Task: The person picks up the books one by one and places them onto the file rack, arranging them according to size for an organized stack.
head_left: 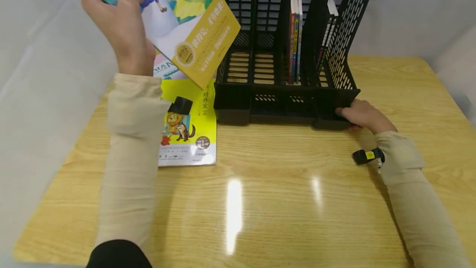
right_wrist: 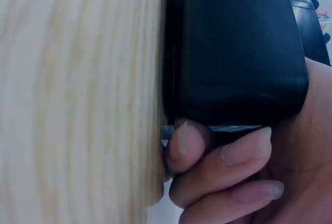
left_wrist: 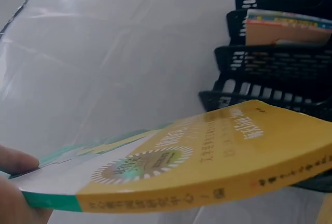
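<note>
My left hand [head_left: 126, 32] grips a picture book [head_left: 212, 36] with a green edge and a yellow corner band, its thumb on the cover. Raised and tilted, that book reaches the left side of a black file rack [head_left: 282, 104] in the head view. In the left wrist view, the book's yellow spine [left_wrist: 207, 193] runs across the bottom, beyond the fingers [left_wrist: 18, 162]. At the rack's front right corner, my right hand [head_left: 368, 117] holds the edge. The right wrist view shows curled fingers [right_wrist: 223, 167] against the black corner [right_wrist: 238, 53], close to the tabletop.
Several thin books [head_left: 295, 44] stand upright in a middle slot of the rack, and another item [head_left: 332, 5] is in the right slot. A yellow book [head_left: 189, 131] lies left of the rack, partly over by the left sleeve. All rest on a wooden table [head_left: 275, 202].
</note>
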Motion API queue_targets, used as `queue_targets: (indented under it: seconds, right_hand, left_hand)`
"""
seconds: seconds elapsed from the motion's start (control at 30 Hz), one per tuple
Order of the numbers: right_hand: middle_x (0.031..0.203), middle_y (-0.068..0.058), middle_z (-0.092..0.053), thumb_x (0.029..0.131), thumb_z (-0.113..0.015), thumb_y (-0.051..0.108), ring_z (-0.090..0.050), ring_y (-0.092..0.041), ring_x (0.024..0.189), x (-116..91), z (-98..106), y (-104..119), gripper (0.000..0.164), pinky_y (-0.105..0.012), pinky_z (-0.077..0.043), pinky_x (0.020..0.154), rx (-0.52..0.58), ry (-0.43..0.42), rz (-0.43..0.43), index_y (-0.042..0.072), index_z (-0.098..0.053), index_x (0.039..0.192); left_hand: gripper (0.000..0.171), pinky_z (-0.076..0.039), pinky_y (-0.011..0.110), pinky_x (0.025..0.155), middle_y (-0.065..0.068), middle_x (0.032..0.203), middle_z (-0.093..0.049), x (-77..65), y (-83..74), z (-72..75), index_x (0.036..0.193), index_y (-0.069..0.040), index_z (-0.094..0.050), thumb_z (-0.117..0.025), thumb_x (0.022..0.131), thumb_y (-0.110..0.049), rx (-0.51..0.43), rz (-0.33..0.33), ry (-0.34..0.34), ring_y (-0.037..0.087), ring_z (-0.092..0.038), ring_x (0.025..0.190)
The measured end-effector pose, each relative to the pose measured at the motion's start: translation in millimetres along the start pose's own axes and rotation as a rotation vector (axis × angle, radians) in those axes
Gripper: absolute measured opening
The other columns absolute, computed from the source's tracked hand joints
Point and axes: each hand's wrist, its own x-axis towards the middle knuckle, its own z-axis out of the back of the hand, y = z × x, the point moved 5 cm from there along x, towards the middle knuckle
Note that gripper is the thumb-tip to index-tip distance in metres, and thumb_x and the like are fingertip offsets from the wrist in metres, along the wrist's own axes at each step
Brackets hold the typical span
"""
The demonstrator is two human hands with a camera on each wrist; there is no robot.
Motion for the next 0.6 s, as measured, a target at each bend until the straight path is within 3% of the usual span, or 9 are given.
queue_targets:
  seconds: [0.2, 0.37, 0.5, 0.6]
  right_hand:
    - [0.056, -0.005, -0.055, 0.095, -0.044, 0.036, -0.057, -0.016, 0.045, -0.2, 1.0, 0.9, 0.053, -0.031, -0.047, 0.055, -0.007, 0.011, 0.001, -0.015, -0.05, 0.107]
    - [0.054, -0.004, -0.054, 0.096, -0.043, 0.038, -0.056, -0.016, 0.044, -0.3, -0.1, -1.4, 0.055, -0.03, -0.047, 0.058, -0.017, 0.017, -0.005, -0.016, -0.049, 0.109]
    - [0.062, -0.008, -0.056, 0.097, -0.044, 0.036, -0.057, -0.017, 0.045, 0.8, -0.5, -2.0, 0.056, -0.032, -0.047, 0.052, 0.008, 0.016, 0.004, -0.017, -0.046, 0.114]
    - [0.061, -0.008, -0.057, 0.096, -0.044, 0.036, -0.057, -0.017, 0.045, 0.8, -0.5, -1.7, 0.053, -0.031, -0.047, 0.053, 0.008, 0.014, 0.004, -0.015, -0.049, 0.109]
  left_hand:
    - [0.042, -0.048, 0.015, 0.085, 0.01, 0.108, -0.058, -3.0, 16.4, -20.9, 0.121, 0.004, -0.05, -0.061, 0.083, 0.017, 0.079, 0.025, 0.031, 0.014, -0.057, 0.099]
    - [0.037, -0.05, 0.019, 0.082, 0.008, 0.102, -0.058, -2.0, 34.7, -34.9, 0.118, 0.002, -0.052, -0.062, 0.084, 0.013, 0.125, 0.042, 0.035, 0.015, -0.059, 0.094]
    - [0.032, -0.053, 0.021, 0.08, 0.011, 0.103, -0.062, -4.8, 45.1, -42.7, 0.115, 0.004, -0.054, -0.062, 0.085, 0.012, 0.128, 0.021, 0.038, 0.019, -0.064, 0.093]
    - [0.032, -0.053, 0.021, 0.08, 0.013, 0.104, -0.063, -6.4, 54.3, -48.7, 0.116, 0.006, -0.054, -0.063, 0.085, 0.01, 0.181, -0.003, 0.051, 0.02, -0.065, 0.094]
